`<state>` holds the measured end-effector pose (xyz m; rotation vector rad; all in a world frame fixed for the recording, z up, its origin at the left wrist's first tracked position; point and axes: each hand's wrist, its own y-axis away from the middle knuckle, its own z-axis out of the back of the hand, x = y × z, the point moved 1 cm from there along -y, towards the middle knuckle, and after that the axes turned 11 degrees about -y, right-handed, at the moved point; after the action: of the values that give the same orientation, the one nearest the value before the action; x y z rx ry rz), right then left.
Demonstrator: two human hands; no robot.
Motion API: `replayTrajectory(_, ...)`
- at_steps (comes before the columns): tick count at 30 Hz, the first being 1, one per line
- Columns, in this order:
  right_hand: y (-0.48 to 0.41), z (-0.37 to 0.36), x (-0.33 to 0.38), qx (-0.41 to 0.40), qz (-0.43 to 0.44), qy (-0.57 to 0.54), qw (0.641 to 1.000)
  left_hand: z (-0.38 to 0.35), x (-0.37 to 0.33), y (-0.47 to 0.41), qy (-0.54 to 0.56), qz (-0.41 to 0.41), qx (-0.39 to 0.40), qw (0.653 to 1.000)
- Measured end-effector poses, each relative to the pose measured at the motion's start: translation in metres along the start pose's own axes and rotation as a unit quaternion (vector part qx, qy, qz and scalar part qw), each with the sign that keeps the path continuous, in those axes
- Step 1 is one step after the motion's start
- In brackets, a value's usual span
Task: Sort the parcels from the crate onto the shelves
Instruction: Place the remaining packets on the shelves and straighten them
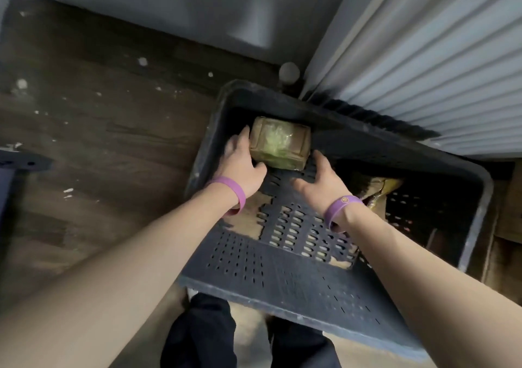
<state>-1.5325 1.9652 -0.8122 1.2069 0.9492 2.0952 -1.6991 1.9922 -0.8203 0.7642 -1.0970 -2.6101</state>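
Our left hand (243, 160) lies flat against the 9 o'clock side of the brown, tape-wrapped parcel (279, 143). Its fingers are straight and touch that side, while the thumb points along the parcel's near edge. It is not curled round the parcel. Our right hand (322, 178) is at the parcel's 5 o'clock with its fingers spread and relaxed. The forefinger tip comes right up to the near right corner, but we cannot tell whether it touches. Neither hand has the parcel pinched or lifted. Each wrist wears a purple wristband (339, 206).

The parcel rests on the slotted bottom of the dark crate (282, 283), close to the far wall and towards the crate's 11 o'clock corner. A second parcel (380, 191), yellowish brown and crumpled, lies at 4 o'clock from the first. It is well apart from it, just beyond our right wrist and partly hidden by it. A tan surface shows through the crate's slots.

Around the crate, dark wood-pattern floor (99, 141) flecked with pale specks spreads out to 9 o'clock. A pale ribbed shutter (423, 56) fills the view at 1 o'clock, and its lower edge meets the crate's far rim. A small round knob (289, 72) stands at 12 o'clock, just past the crate. At 6 o'clock, below the near rim, we see our dark trousers (203, 336).
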Motion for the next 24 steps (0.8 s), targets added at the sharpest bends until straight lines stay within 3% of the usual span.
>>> replayTrajectory(6,-0.005,-0.011,-0.002,0.002,-0.005,-0.207,0.978,-0.006,-0.003,-0.015,0.045,-0.003,0.045,0.998)
replayTrajectory(10,0.039,-0.004,0.005,-0.034,-0.026,-0.268,0.963,0.009,-0.021,0.027,0.068,0.001,0.037,0.997)
replayTrajectory(15,0.141,0.016,0.043,-0.057,-0.018,-0.283,0.957,0.063,-0.048,0.134,0.122,0.005,0.013,0.992)
replayTrajectory(24,0.379,0.084,0.18,-0.079,0.03,-0.274,0.958,0.234,-0.12,0.367,0.197,0.003,-0.04,0.98)
